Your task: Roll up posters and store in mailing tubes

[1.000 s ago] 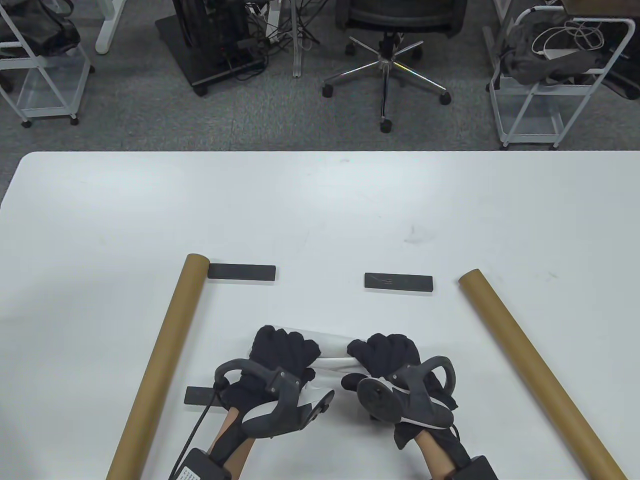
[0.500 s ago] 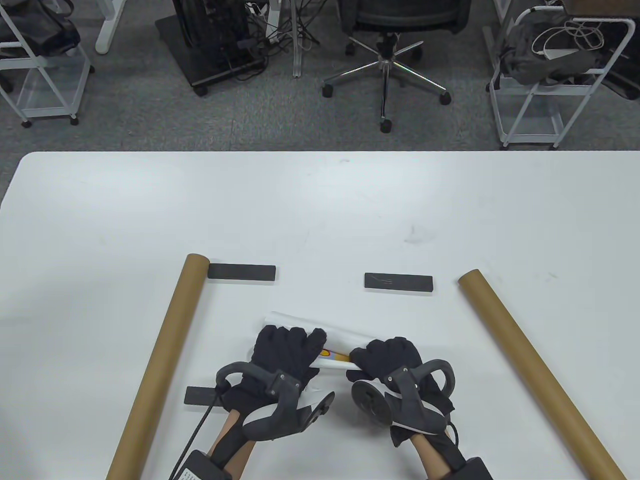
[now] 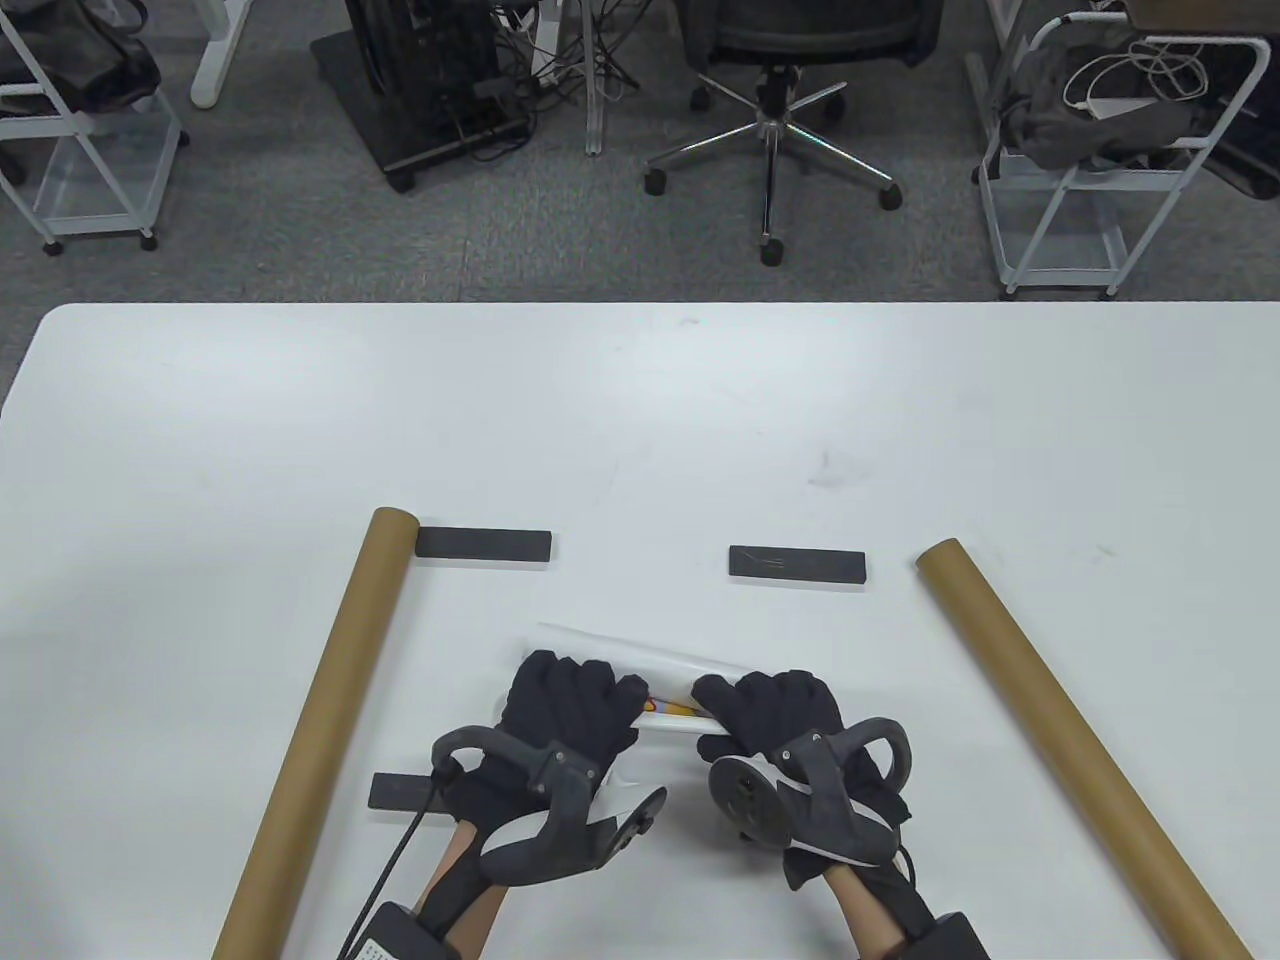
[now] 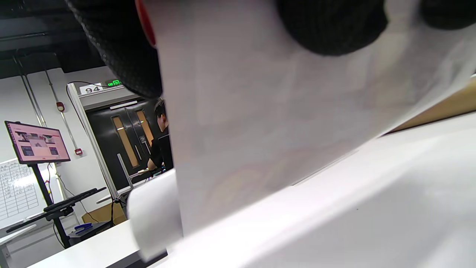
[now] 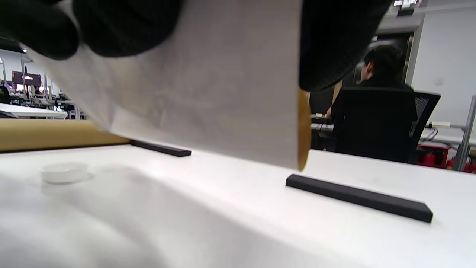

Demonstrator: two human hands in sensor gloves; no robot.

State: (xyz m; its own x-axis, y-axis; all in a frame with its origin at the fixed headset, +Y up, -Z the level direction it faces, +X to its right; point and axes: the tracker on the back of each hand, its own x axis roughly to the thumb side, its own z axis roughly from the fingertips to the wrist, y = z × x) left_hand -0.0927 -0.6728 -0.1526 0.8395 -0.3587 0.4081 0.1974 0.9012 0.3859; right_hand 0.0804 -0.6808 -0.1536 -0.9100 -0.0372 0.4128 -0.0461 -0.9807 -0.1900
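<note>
The white poster [image 3: 668,697] lies low in the middle of the table view, partly rolled, a loose edge lifting beyond the fingers. The left hand [image 3: 565,700] and right hand [image 3: 770,708] each have a curled grip on it, side by side. A brown mailing tube [image 3: 325,718] runs down the frame's left, another tube [image 3: 1070,735] down the right. Black bars [image 3: 483,545] lie on the white tabletop [image 3: 640,420] above the hands.
</note>
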